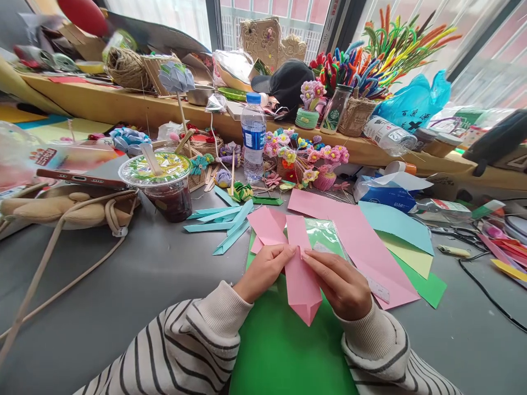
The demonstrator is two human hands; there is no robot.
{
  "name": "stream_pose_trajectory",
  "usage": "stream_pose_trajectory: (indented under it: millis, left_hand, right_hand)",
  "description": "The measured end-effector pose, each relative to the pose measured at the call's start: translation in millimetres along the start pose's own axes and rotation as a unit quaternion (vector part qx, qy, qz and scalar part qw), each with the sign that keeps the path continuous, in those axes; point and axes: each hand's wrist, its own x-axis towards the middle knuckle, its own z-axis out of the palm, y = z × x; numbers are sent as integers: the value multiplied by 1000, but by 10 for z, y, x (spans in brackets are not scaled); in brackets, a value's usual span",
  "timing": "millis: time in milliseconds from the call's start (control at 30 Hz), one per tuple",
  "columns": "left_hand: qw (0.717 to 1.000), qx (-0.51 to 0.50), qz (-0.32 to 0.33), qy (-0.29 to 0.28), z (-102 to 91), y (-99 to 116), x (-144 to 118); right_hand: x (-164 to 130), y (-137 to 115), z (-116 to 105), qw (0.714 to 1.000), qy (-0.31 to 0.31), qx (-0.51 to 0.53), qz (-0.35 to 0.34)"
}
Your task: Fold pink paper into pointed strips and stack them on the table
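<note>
A folded strip of pink paper with a pointed lower tip (302, 274) is pinched between both hands over the green paper sheet (284, 351) at the counter's (123, 274) six o'clock edge. The left hand (265, 270) is clamped on its left edge, the right hand (341, 284) on its right. A fold appears to be underway; firm creasing seems called for. Teal folded strips (222, 222) lie at eleven o'clock.

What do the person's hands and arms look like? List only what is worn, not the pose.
Both hands, the left hand and the right hand, are bare: no gloves, rings or watch show. Both arms wear a knitted sweater with dark and cream stripes, ending in plain cream ribbed cuffs at the wrists.
</note>
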Motion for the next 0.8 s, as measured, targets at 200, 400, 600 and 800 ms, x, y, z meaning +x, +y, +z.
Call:
stream_pose_trajectory:
  millis: [200,400,600,800]
  left_hand:
    - [1000,6,-7,4,-1,-7,-1]
    - [1000,11,9,0,-3,-3,-4]
    - [1000,18,8,-4,3,6,-12]
    - [1000,20,18,1,1,-8,-12]
  right_hand:
    - [24,-30,-7,999,-7,-25,-22]
    - [0,-21,-5,1000,-16,-10,-22]
    - [-9,-21,-12,999,-20,-16,-36]
    - [2,-23,-7,999,-17,-16,-35]
